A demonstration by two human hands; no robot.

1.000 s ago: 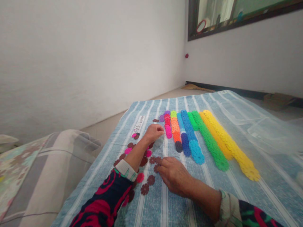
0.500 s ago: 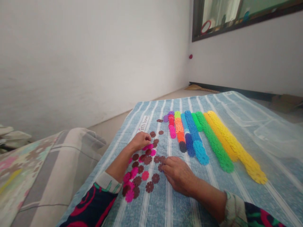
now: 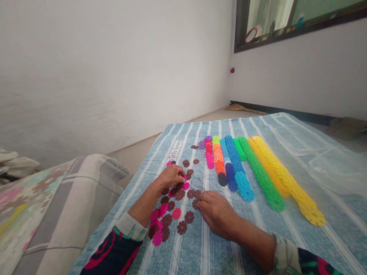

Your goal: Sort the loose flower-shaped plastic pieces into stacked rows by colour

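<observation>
My left hand is closed in a pinch over the scattered flower-shaped plastic discs, with a bit of pink disc at its fingertips. Below it lies another pink disc. My right hand has its fingers bent together on a brown flower disc, partly hidden by the fingertips. Loose brown discs and magenta discs are spread on the cloth between and below my hands. One coral-red disc lies among them.
Overlapping rows of discs run to the right: a pink-red row, an orange row, a blue row, a green row and a yellow row. They lie on a striped blue cloth. Clear plastic lies at right.
My left hand has come down and slightly right, from above the pink discs to a pink one. A pink and a dark disc now show beyond it. My right hand stays nearly still.
</observation>
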